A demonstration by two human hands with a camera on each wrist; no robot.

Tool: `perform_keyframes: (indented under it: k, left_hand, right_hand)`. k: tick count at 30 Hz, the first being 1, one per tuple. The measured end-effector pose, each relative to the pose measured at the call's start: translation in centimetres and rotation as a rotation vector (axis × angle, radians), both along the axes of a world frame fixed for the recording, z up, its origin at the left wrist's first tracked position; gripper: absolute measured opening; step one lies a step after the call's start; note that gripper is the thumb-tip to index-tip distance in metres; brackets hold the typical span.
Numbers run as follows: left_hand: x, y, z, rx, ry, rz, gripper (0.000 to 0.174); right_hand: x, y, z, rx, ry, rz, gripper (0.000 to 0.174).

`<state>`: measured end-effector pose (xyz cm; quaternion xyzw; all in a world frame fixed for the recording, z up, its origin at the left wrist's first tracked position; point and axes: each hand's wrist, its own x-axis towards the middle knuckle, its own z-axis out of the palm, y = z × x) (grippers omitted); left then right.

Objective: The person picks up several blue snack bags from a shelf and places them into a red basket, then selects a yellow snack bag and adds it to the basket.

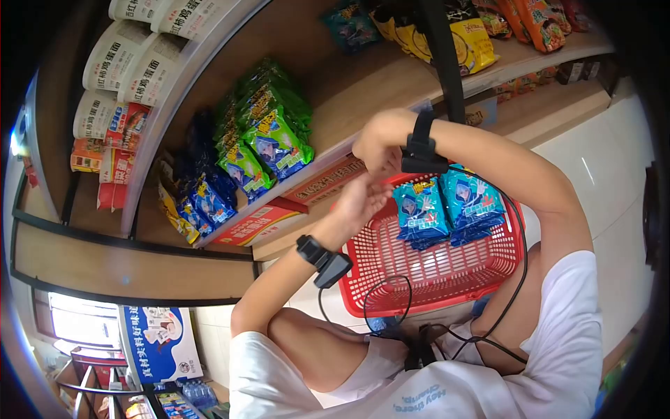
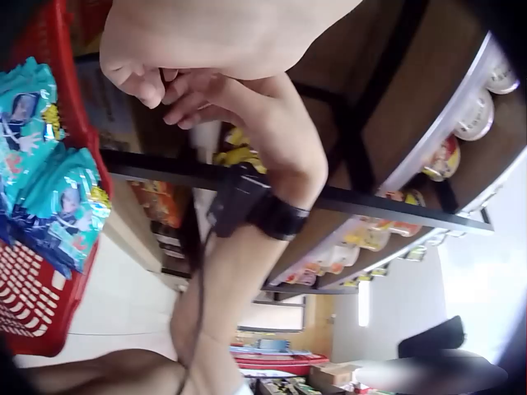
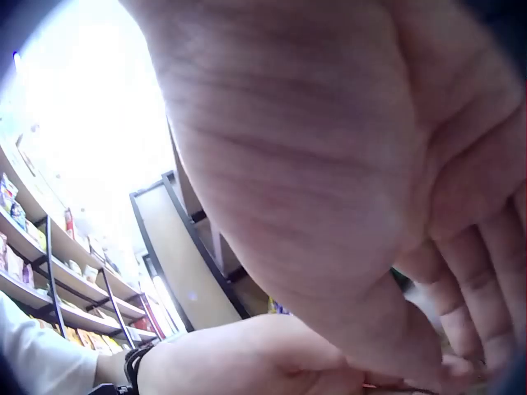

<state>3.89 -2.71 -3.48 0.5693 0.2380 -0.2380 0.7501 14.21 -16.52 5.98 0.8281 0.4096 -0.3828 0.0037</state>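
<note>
My left hand [image 1: 357, 204] is raised over the left rim of a red plastic basket [image 1: 356, 297], palm turned up and fingers loosely bent. Bent down at the wrist, my right hand [image 1: 382, 140] hangs just above it, its fingertips close to the left ones. Nothing shows in either hand. In the left wrist view the fingers of the right hand [image 2: 263, 123] are loosely curled near the left hand [image 2: 222, 33]. Teal snack bags [image 1: 422, 209] lie in two stacks inside the basket, to the right of the hands.
On the wooden shelf ahead stand green snack bags [image 1: 276, 143] and blue ones [image 1: 211, 202]. Yellow bags [image 1: 471, 45] sit farther right. White noodle tubs [image 1: 108, 56] fill the left shelf. A black shelf post [image 1: 444, 63] rises behind the right hand. Black cables [image 1: 513, 279] hang across the basket.
</note>
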Motion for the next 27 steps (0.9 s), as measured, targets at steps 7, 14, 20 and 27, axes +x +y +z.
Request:
perform_keyframes:
  k: [7, 14, 20, 27]
  left_hand:
    - [-0.7, 0.7, -9.7, 0.462, 0.025, -0.369, 0.025]
    - [-2.2, 1.0, -11.1, 0.316, 0.3, -0.419, 0.024]
    - [-2.0, 2.0, -13.0, 0.139, 0.289, -0.36, 0.017]
    - [-2.5, -0.5, -11.0, 0.175, 0.222, -0.286, 0.022]
  right_hand:
    - [-1.2, -1.3, -7.7, -0.21, -0.001, 0.031, 0.051]
    - [-2.2, -1.9, -12.0, -0.235, 0.02, 0.115, 0.051]
    - [-2.1, -1.7, -13.4, -0.248, 0.083, 0.104, 0.056]
    - [-1.6, -1.7, -14.1, -0.191, 0.107, 0.084, 0.051]
